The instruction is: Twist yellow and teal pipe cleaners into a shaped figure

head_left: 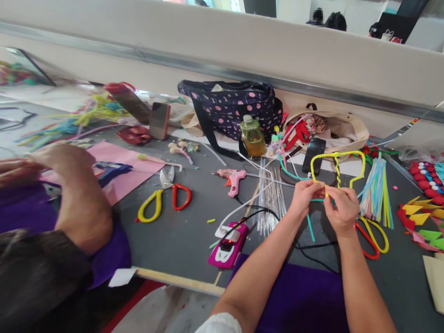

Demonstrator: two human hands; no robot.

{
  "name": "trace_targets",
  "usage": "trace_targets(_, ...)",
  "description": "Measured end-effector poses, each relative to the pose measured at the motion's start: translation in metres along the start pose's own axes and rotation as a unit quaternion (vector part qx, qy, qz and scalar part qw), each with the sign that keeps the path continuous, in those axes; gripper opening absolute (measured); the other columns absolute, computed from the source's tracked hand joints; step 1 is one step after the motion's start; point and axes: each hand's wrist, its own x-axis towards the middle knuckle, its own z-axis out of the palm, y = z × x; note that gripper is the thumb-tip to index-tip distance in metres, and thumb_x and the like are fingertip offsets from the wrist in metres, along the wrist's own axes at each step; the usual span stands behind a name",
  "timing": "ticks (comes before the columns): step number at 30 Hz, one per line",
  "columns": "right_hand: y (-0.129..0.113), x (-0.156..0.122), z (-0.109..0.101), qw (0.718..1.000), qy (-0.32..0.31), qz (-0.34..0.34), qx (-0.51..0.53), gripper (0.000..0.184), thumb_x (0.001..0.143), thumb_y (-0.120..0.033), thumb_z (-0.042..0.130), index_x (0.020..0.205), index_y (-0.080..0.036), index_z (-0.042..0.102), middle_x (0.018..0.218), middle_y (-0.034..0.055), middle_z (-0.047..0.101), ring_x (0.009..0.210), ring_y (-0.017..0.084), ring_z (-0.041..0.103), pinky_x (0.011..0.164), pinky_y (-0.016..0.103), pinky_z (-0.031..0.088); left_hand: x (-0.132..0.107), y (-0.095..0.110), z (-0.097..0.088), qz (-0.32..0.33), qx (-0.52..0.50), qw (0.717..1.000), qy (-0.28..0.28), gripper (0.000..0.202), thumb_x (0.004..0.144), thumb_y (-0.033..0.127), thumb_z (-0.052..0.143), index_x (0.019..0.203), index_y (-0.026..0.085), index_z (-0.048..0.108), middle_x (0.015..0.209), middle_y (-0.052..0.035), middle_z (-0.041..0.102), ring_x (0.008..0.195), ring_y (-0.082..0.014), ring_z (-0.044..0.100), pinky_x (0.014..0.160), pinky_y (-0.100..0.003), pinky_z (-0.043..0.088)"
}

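A yellow pipe cleaner, bent into an angular loop with a twisted strand down its middle, rises above my hands. My left hand pinches its lower left end between thumb and fingers. Close beside it, my right hand is closed on the same yellow piece, fingertips almost meeting the left ones. A teal strip hangs or lies just below the hands. Right of my right hand is a bundle of pastel pipe cleaners, with red-and-yellow-handled scissors partly hidden by my wrist.
A pink glue gun, silver sticks and a magenta power strip with cables lie left of my arms. Behind stand a green bottle, patterned bag and phone. Another person's arm is at left, near open scissors.
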Motion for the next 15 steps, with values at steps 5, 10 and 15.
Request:
trace_targets(5,-0.004,0.002,-0.001,0.998,-0.026,-0.052,-0.038,0.019,0.081,-0.013,0.064,0.097,-0.023,0.068,0.099,0.0011,0.076,0.086,0.020,0.058,0.081,0.033,0.044,0.001,0.006,-0.004,0.004,0.000,1.000,0.014,0.026,0.054,0.030,0.083,0.060,0.011,0.066,0.054,-0.0004,0.061,0.046,-0.0071,0.053,0.051,-0.020,0.041)
trace_targets(10,-0.009,0.004,0.001,0.996,-0.048,-0.060,-0.054,0.016,0.083,-0.014,0.064,0.095,-0.022,0.069,0.100,0.0010,0.076,0.086,0.020,0.058,0.080,0.034,0.041,0.003,0.006,-0.007,-0.007,0.003,1.000,0.019,0.026,0.052,0.030,0.083,0.063,0.011,0.068,0.057,-0.0029,0.065,0.049,-0.0085,0.055,0.052,-0.020,0.041)
trace_targets(15,-0.011,0.001,0.007,0.996,-0.065,-0.033,-0.056,0.021,0.087,-0.015,0.058,0.103,-0.023,0.069,0.103,0.0027,0.075,0.089,0.020,0.060,0.082,0.035,0.042,0.007,0.004,-0.013,-0.003,-0.003,1.000,0.021,0.025,0.056,0.030,0.082,0.065,0.011,0.068,0.061,-0.0048,0.068,0.054,-0.0100,0.060,0.055,-0.020,0.042)
